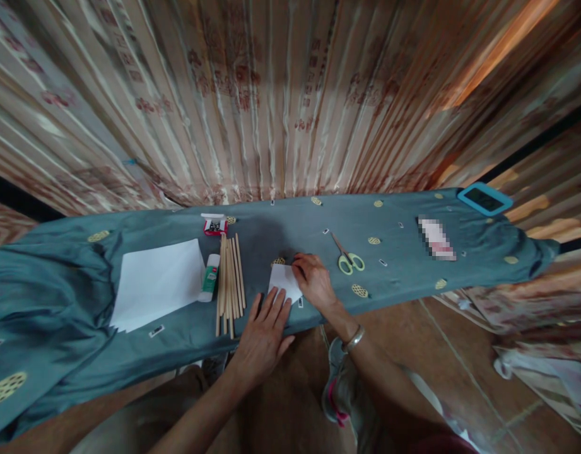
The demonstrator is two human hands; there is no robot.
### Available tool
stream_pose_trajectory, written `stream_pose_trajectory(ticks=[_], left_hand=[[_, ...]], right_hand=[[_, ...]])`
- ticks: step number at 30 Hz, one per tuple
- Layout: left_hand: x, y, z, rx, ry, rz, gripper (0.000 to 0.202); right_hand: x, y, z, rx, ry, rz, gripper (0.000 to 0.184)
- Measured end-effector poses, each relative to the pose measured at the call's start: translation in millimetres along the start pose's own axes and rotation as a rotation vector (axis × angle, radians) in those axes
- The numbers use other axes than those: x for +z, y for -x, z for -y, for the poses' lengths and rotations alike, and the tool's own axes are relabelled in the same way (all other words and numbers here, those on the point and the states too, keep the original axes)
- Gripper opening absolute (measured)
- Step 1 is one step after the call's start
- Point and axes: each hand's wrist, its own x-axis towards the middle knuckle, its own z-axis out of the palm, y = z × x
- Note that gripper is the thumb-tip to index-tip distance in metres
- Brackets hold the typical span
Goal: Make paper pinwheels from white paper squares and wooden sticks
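Observation:
A small piece of white paper [284, 277] lies on the cloth-covered table in front of me. My left hand [264, 334] rests on its lower edge, palm down, with the fingers stretched out. At the paper's right edge, my right hand [313, 279] has its fingers bent together on the paper; their tips are partly hidden. To the left lies a row of thin wooden sticks [229, 277]. Beside them are a glue stick [209, 277] and a stack of white sheets [158, 284]. Scissors [349, 260] with light green handles lie right of my right hand.
A small red-and-white open box [215, 225] with dark little pieces sits behind the sticks. Farther right are a blurred-out flat item [436, 238] and a blue-framed device [485, 198]. The green tablecloth [404, 271] is wrinkled at both ends. A curtain [271, 126] hangs behind.

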Motion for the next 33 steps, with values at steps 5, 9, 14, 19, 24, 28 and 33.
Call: stream_pose_trajectory(ticks=[5,9,14,19,24,28,33], left_hand=[[-0.5,-1,1,0.001,-0.007,0.002,0.054],[0.8,0,0,-0.003,-0.030,-0.001,0.056],[2.2,0,-2,-0.027,-0.021,-0.016,0.063],[2.1,0,-2,-0.024,-0.035,-0.029,0.060],[2.1,0,-1,-0.013,-0.047,-0.029,0.057],[1.8,-1,-2,-0.016,-0.047,-0.031,0.055],[-2.0,-3,-4,-0.050,-0.014,-0.030,0.051]], right_hand=[[2,0,3,0.016,0.084,0.031,0.025],[3,15,14,-0.034,0.239,0.031,0.038],[-5,50,20,-0.058,0.292,0.075,0.050],[-16,62,7,0.017,0.302,0.066,0.065],[-25,43,-22,0.153,0.359,-0.026,0.060],[-37,27,-43,0.244,0.432,-0.097,0.058],[-42,29,-31,0.088,0.427,-0.141,0.050]])
